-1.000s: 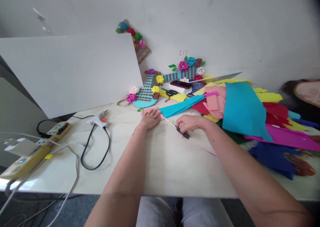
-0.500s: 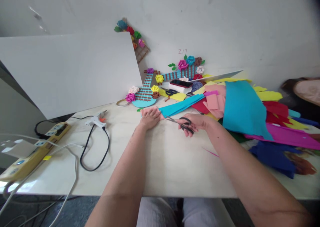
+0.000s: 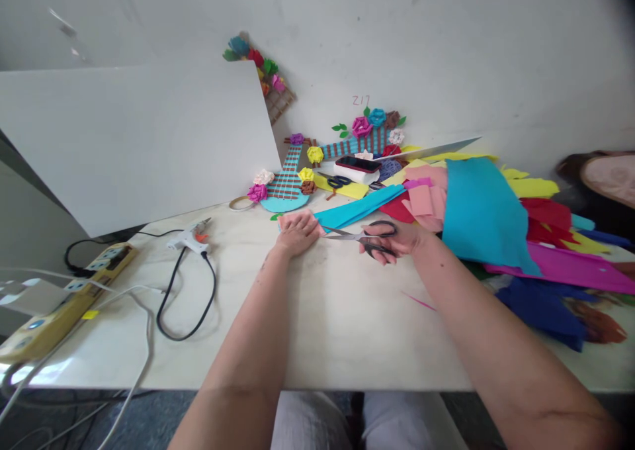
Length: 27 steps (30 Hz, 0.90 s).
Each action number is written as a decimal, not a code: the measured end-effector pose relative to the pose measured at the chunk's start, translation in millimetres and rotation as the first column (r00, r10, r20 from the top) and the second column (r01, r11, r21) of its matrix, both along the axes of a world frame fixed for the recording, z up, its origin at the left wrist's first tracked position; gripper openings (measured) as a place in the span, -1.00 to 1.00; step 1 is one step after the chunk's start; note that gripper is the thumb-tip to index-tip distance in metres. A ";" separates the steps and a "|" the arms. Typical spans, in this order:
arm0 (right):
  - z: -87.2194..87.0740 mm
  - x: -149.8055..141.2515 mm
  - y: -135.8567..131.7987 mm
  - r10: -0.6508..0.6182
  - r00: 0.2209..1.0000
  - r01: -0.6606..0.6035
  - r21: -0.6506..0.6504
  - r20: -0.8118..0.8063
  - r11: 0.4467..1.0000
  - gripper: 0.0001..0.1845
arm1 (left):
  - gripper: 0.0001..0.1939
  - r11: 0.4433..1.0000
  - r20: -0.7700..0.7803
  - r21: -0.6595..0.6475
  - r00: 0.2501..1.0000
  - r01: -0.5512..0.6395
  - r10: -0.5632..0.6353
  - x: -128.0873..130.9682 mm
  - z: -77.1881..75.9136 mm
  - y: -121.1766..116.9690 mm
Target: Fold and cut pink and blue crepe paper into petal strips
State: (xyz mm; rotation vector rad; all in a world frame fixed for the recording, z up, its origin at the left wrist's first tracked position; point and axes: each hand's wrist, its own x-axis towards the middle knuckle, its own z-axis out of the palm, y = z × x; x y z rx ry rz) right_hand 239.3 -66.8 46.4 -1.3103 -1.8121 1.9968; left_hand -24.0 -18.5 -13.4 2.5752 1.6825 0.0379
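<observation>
My left hand (image 3: 300,233) lies flat on the table with its fingers stretched out. Under it is a pink piece of crepe paper (image 3: 285,220), partly covered by the palm. A folded turquoise crepe paper strip (image 3: 354,210) runs from beside these fingers up to the paper pile on the right. My right hand (image 3: 404,240) has its fingers in the black handles of a pair of scissors (image 3: 351,236). The blades are parted and point left, their tips close to the pink paper by my left hand. Whether they touch it I cannot tell.
At left lie a white glue gun (image 3: 188,239) and a yellow power strip (image 3: 74,304) with cables. A white board (image 3: 143,145) leans behind them. Flower-decorated crafts (image 3: 286,184), a phone (image 3: 357,165) and other scissors (image 3: 338,181) stand behind. A large turquoise sheet (image 3: 483,215) tops coloured paper.
The scissors have opened wider, and their handles and my right hand have moved slightly right and up. My left hand stays on the pink paper.
</observation>
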 end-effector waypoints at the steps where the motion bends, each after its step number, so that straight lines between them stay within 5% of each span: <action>1: -0.1 1.7 -0.1 0.010 1.000 -0.010 0.003 0.008 1.000 -0.51 | -0.42 1.000 0.003 -0.004 1.000 -0.007 0.007 0.1 -0.2 0.2; 9: -2.2 -0.4 3.1 0.028 0.997 -0.030 0.027 0.068 0.999 -0.58 | -0.40 0.999 0.005 -0.025 0.999 -0.033 0.033 0.8 0.0 -0.9; 17: -5.1 -0.3 3.6 -0.028 0.998 0.029 0.017 -0.051 0.999 -0.59 | -0.35 0.999 -0.010 -0.030 1.000 -0.015 0.015 0.5 1.1 -1.9; 27: -18.9 6.1 8.3 -0.056 0.977 0.063 0.027 -0.207 0.998 -0.54 | -0.33 0.989 0.088 0.142 0.996 -0.025 0.013 -2.0 6.7 -10.9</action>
